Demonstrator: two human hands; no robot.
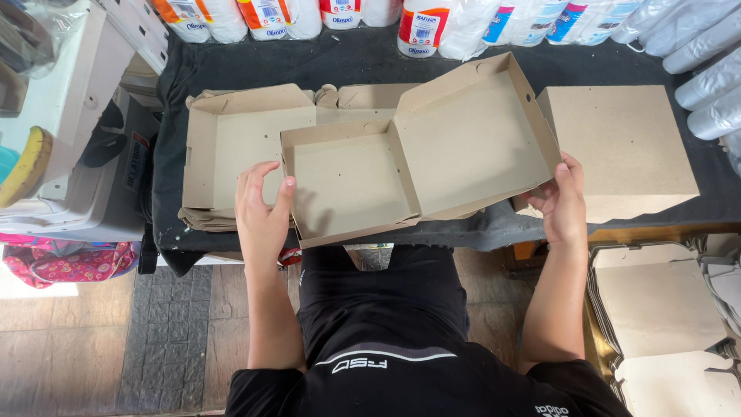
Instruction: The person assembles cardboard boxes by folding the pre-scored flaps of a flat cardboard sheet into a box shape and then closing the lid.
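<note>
Black cloth covers the counter (347, 66), at whose front edge an open brown cardboard box (409, 166) is held, lid tilted up. Its base corner is pinched by the left hand (261, 212); its lid edge is gripped by the right hand (563, 205).

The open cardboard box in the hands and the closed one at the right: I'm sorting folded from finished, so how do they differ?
The open box has its lid swung up, showing the bare inside; the closed box shows only a flat top. The open box is gripped by the left hand and right hand over the table's near edge; the closed box rests untouched on the dark cloth. Both are plain brown cardboard, similar in shape.
</note>
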